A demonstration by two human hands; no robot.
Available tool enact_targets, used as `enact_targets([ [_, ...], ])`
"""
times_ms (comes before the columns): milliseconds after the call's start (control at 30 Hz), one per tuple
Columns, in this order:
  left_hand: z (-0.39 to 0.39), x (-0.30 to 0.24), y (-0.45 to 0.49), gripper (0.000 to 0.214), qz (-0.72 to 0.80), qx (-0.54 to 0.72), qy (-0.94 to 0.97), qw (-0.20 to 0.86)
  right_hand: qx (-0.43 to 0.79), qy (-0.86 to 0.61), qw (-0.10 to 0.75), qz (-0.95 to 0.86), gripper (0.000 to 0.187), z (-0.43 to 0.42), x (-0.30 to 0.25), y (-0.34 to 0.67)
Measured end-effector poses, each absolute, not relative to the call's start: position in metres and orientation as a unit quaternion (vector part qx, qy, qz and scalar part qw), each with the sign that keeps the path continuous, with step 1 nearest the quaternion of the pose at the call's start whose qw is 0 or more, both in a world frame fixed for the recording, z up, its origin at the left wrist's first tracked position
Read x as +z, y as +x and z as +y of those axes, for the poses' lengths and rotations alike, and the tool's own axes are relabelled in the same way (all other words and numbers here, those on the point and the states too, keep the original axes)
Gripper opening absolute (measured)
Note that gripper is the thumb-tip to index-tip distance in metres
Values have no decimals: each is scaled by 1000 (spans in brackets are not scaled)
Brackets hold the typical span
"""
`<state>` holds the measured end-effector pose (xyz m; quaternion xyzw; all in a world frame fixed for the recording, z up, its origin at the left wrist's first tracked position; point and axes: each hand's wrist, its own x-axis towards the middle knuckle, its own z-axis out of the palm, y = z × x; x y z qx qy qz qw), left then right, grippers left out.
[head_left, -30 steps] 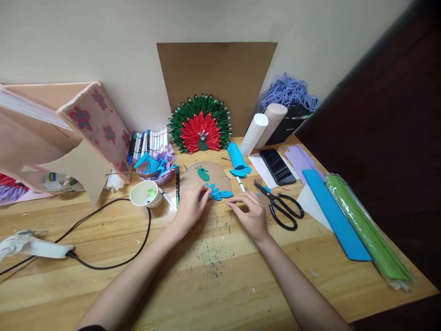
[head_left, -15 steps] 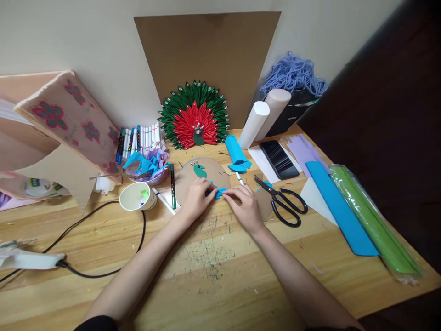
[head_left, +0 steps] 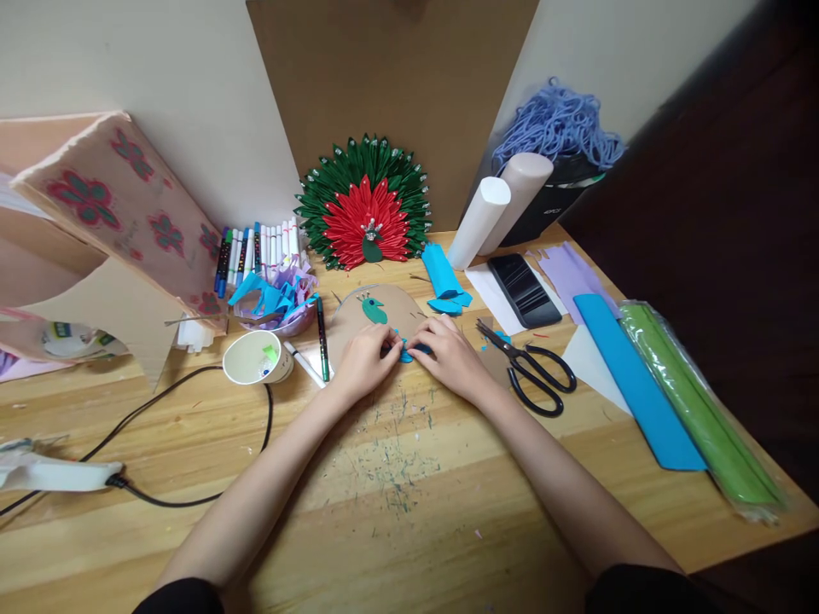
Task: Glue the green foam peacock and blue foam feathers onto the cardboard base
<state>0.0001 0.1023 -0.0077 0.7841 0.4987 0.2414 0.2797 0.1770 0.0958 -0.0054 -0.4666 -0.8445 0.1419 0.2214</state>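
Between my two hands is a small piece of blue crepe paper point(head_left: 406, 354), mostly covered by fingers. My left hand point(head_left: 369, 360) pinches it from the left, and my right hand point(head_left: 446, 354) pinches it from the right, fingertips nearly meeting. Both hands rest at the near edge of a round cardboard piece point(head_left: 406, 304). On that cardboard lies a green paper bird head point(head_left: 372, 310) with a small crest. Black-handled scissors point(head_left: 534, 371) lie just right of my right hand. Left of my left hand lies a dark marker point(head_left: 322, 339).
A paper cup point(head_left: 252, 358) and a bowl of paper scraps point(head_left: 291, 320) stand left. At the back is a green-and-red paper peacock point(head_left: 368, 209). Rightward lie a phone point(head_left: 525, 292), a blue paper strip point(head_left: 640, 388) and a green wrapped roll point(head_left: 697, 405). A glue gun point(head_left: 60, 472) lies far left.
My right hand has turned and its fingers have curled in closer to the left fingertips, hiding more of the blue paper. The camera view has shifted slightly.
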Motion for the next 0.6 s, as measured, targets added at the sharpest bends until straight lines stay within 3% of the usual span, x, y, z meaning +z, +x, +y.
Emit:
enact_targets([
  [600,104,-15,-3,12,493,260,773,304,150,-452,207,-855,7,103,-6,172],
])
